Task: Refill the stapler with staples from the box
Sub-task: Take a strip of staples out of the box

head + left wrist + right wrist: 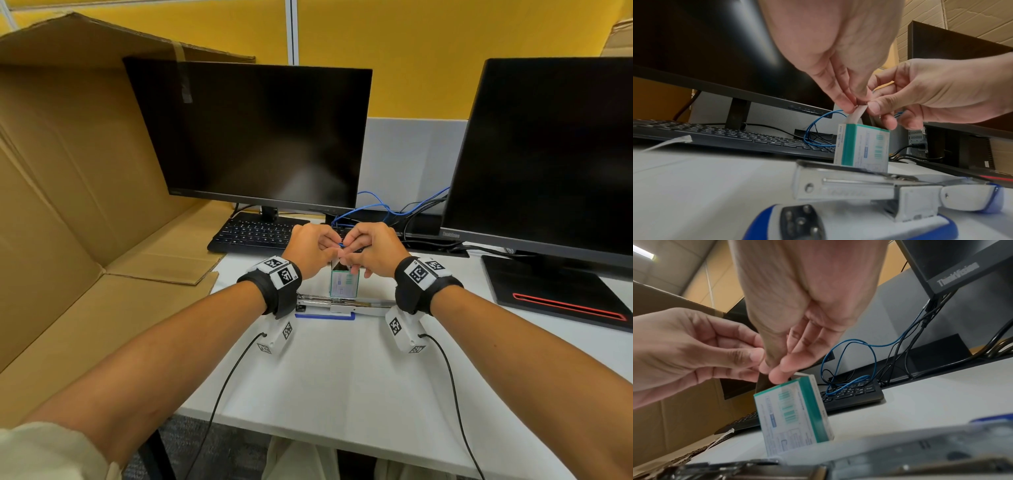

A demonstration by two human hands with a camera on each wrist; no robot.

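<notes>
A small white-and-teal staple box [344, 286] stands upright on the white table [342, 377], its top flap [856, 112] lifted. My left hand [329, 245] pinches that flap from the left. My right hand [349, 251] meets it from the right, thumb against the flap and fingertips [780, 374] on the box's top edge. Just in front of the box lies the blue-and-metal stapler [342, 305], swung open flat with its staple channel [859, 185] showing. The box's contents are hidden.
A black keyboard [253, 234] and a dark monitor [253, 133] sit behind the box, with blue and black cables [376, 207] beside them. A second monitor [548, 154] stands at the right on its base [555, 291]. Opened cardboard [68, 171] fills the left.
</notes>
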